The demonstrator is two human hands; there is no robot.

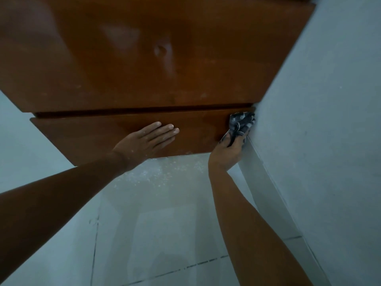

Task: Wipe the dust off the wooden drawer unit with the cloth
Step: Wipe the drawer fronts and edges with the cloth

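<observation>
Left hand (147, 139), open and flat, fingers together, palm pressed against the front panel of the drawer (127, 135); it grips nothing. Right hand (227, 152), closed around a bunched grey patterned cloth (241, 124), holds the cloth against the drawer front at its right end, where the panel meets the wall (329, 120). The cloth touches both the wood and the wall edge. Two bare forearms enter from the bottom of the view, one per hand.

Wooden drawer unit (154, 58): glossy orange-brown, seen from above, its right side set against the pale wall. One broad top surface shows faint pale smears and specks of dust, most plainly near its middle. Below the top runs a dark horizontal gap, and under the gap lies one visible drawer front. The drawer stands closed or nearly so; its interior is hidden, so its contents cannot be told. No other drawer front is in view.

Floor (156, 234): pale tiles with dark grout lines, carrying a scatter of white specks just below the drawer's lower edge. A light skirting strip (266, 195) runs along the foot of the wall on the right.

Count: two hands, one cloth, one drawer unit, one visible drawer.
</observation>
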